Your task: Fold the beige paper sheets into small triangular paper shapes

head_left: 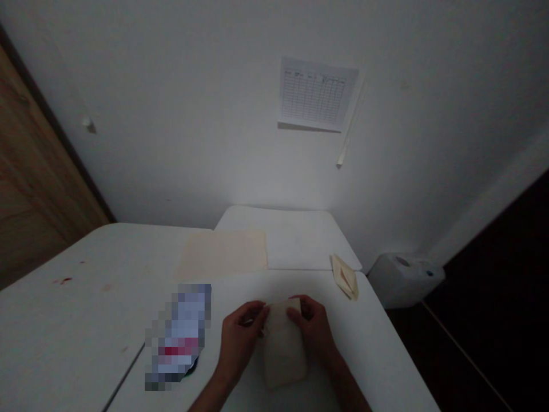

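My left hand [240,343] and my right hand [313,329] grip the upper corners of a beige rectangular sheet [283,352], paper or thin fabric, whose lower end hangs near the white table [77,320]. A bit of red shows behind its top edge, under my right fingers. To the left of my left hand lies a pixelated, blurred object [178,337] in white and red, too obscured to name. A flat beige sheet [222,254] lies farther forward, and a small folded beige piece [345,277] lies ahead of my right hand.
A white pad [291,237] adjoins the table's far end, below a gridded paper chart [317,94] on the white wall. A wooden panel [34,154] stands at left. A white plastic container [405,279] sits beyond the right table edge, above a dark floor.
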{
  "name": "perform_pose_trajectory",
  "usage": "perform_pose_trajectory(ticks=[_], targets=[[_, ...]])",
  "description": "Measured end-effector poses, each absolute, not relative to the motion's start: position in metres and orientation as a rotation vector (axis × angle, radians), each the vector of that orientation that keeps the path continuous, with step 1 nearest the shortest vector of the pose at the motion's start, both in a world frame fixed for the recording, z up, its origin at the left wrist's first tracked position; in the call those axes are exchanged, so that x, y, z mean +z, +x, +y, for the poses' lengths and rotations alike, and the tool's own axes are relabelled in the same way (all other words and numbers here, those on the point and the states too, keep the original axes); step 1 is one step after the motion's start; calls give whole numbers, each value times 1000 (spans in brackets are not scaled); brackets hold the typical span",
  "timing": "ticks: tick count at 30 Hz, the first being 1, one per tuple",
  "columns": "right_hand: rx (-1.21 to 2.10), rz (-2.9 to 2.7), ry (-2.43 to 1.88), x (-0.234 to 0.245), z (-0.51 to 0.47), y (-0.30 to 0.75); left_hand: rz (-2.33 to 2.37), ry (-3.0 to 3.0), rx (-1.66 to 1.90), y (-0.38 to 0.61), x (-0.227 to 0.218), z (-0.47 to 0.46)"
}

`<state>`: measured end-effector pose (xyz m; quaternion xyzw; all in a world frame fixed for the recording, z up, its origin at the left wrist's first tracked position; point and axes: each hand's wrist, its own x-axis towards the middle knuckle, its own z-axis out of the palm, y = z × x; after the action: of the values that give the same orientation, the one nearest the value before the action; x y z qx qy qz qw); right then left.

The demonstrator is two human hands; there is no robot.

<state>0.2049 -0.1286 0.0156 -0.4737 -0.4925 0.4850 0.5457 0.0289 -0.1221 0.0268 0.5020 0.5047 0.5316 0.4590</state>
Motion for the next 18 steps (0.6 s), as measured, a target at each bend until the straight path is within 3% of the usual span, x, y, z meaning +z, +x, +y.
perform_pose_trajectory(ticks=[18], targets=[[1200, -1130, -1088, 16, -129, 204, 1233, 1250, 1299, 29, 29, -121]])
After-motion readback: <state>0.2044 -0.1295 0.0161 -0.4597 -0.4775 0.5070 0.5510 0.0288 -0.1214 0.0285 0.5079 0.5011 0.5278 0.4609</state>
